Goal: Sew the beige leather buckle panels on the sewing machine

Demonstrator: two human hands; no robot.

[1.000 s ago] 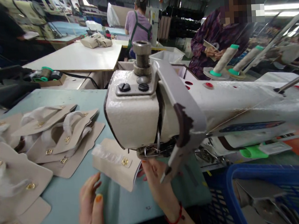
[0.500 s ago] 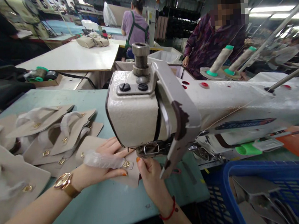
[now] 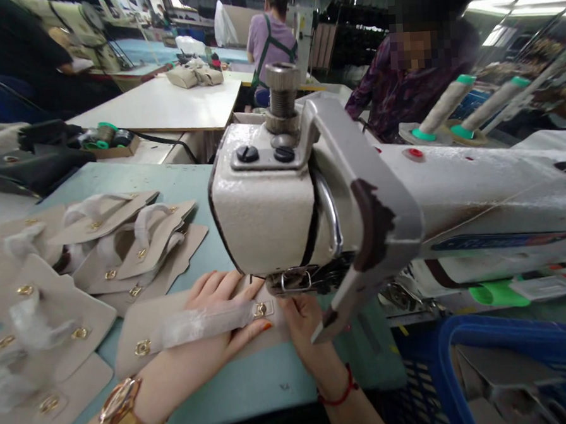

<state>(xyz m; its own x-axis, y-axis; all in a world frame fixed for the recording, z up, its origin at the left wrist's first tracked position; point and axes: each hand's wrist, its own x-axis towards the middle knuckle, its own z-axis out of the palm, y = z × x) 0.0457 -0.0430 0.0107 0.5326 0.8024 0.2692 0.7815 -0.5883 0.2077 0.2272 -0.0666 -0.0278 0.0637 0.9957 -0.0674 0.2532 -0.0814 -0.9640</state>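
The left hand (image 3: 214,296) lies palm down below the frame's centre, thumb held apart, forearm slanting in from the lower left. The right hand (image 3: 311,332), lower centre-right, curls inward; its fingertips seem partly hidden.

Beige strapped panels (image 3: 91,304) across a blue-green tabletop (image 3: 254,390)

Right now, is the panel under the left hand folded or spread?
Spread: the panel lies flat under the left hand, both gold buckles showing.
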